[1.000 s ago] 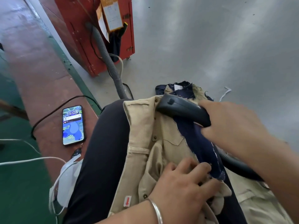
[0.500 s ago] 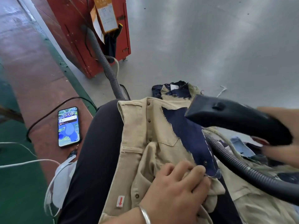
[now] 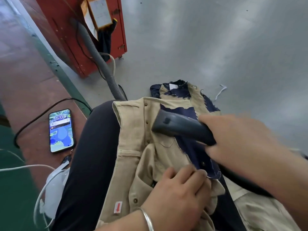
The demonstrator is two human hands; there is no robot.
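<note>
Across the person's lap, a beige cotton shirt with frayed navy patches is lying. The right hand is curling its fingers round a dark plastic vacuum nozzle laid on it. The left hand, fingers pressed together, is clutching bunched cloth. Pulling it taut should be keeping the nozzle from swallowing fabric.

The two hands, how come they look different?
The left hand holds the beige shirt down with bent fingers, while the right hand grips the dark nozzle. The left hand wears a silver bangle at the wrist; the right hand shows none. The left hand looks sharp, the right hand blurred. Both are over the shirt on the person's lap.
</note>
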